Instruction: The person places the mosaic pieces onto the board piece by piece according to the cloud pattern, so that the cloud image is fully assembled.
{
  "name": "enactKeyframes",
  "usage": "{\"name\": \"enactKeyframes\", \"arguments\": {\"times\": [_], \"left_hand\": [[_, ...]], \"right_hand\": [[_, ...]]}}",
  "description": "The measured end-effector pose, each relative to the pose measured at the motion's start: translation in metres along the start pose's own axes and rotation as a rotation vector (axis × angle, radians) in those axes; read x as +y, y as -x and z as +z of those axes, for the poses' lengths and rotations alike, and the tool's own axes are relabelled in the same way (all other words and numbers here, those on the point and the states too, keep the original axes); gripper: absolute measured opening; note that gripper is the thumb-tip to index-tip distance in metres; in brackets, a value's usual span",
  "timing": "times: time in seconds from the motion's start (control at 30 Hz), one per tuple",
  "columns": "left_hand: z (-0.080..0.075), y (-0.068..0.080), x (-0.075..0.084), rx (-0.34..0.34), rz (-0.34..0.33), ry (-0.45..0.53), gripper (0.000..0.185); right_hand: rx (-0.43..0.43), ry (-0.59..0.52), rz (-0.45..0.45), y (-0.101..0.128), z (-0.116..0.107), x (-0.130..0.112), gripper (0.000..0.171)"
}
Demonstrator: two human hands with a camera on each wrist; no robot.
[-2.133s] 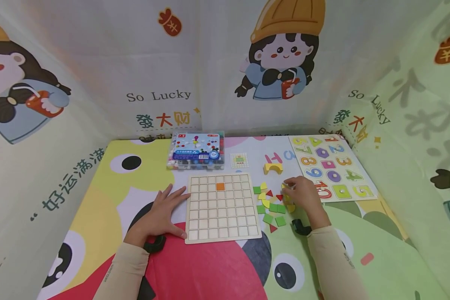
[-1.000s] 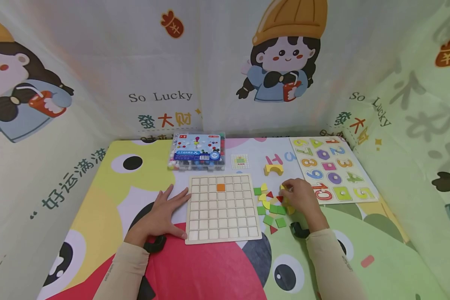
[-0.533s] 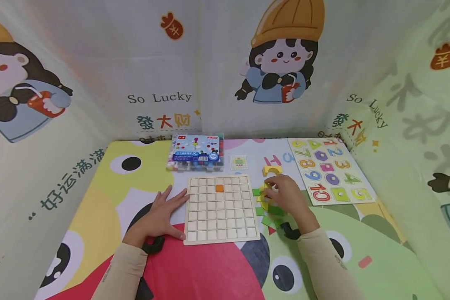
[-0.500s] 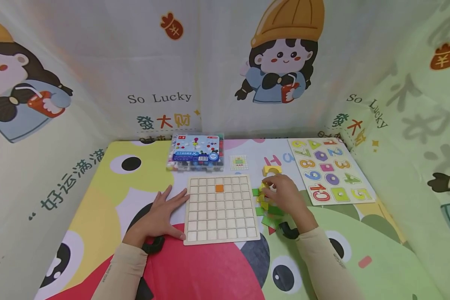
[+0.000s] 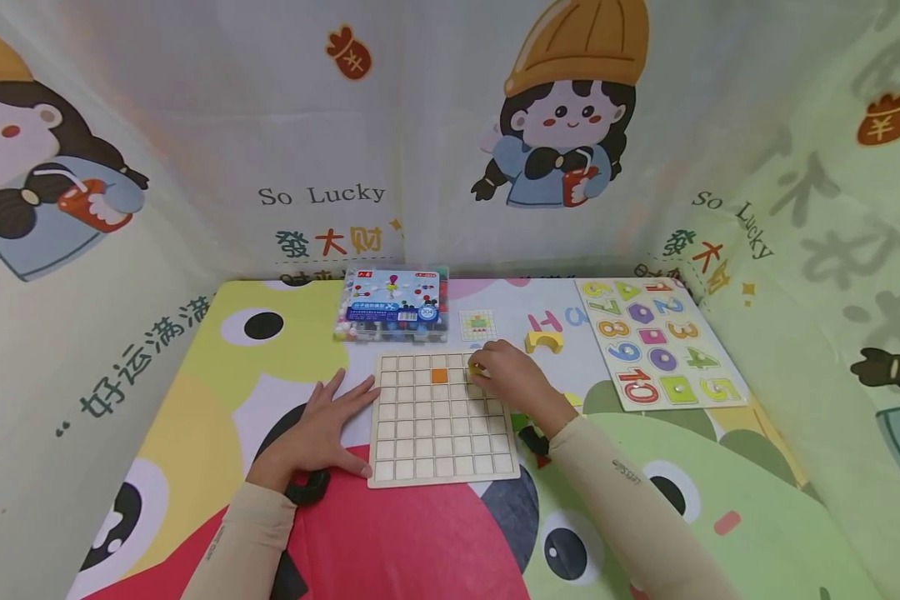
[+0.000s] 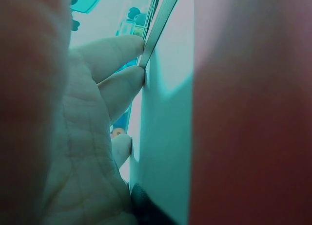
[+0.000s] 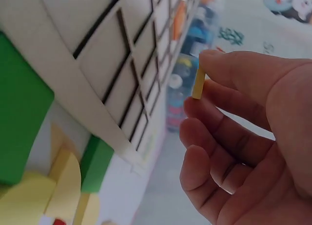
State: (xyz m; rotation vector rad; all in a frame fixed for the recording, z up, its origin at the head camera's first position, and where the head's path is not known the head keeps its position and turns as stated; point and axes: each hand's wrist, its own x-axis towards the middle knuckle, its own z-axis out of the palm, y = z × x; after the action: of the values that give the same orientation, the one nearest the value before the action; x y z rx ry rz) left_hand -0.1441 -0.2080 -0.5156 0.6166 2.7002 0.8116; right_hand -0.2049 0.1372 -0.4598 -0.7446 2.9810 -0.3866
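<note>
A pale wooden grid board (image 5: 431,433) lies flat in the middle of the head view, with one orange square tile (image 5: 439,376) in its upper part. My left hand (image 5: 317,433) rests at the board's left side, fingers spread, fingertips at its edge; the left wrist view shows straight fingers (image 6: 117,54) against that edge. Over the board's upper right corner, my right hand (image 5: 516,379) pinches a small thin yellow piece (image 7: 198,84) between thumb and fingertips. The right wrist view shows it edge-on, so its full outline is hidden.
Right of the board lie loose pieces, partly under my right arm: green tiles (image 7: 22,108), yellow ones (image 7: 66,181) and a red triangle (image 5: 543,461). Behind are a clear plastic box (image 5: 392,304), a pattern card (image 5: 478,326) and a yellow arch block (image 5: 544,342). A number puzzle (image 5: 660,342) lies far right.
My right hand has moved left from the loose pieces to over the board's upper right corner, carrying a yellow piece. The left hand has stayed in place.
</note>
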Motion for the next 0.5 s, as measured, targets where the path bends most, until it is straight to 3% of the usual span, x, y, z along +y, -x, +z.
{"name": "enactKeyframes", "arguments": {"times": [0.17, 0.5], "left_hand": [[0.001, 0.000, -0.002, -0.002, 0.002, -0.004, 0.125], [0.000, -0.001, -0.001, 0.000, 0.006, -0.002, 0.125]], "right_hand": [[-0.077, -0.006, -0.017, -0.013, 0.010, -0.004, 0.017], [-0.139, 0.021, -0.031, -0.028, 0.016, -0.016, 0.019]]}}
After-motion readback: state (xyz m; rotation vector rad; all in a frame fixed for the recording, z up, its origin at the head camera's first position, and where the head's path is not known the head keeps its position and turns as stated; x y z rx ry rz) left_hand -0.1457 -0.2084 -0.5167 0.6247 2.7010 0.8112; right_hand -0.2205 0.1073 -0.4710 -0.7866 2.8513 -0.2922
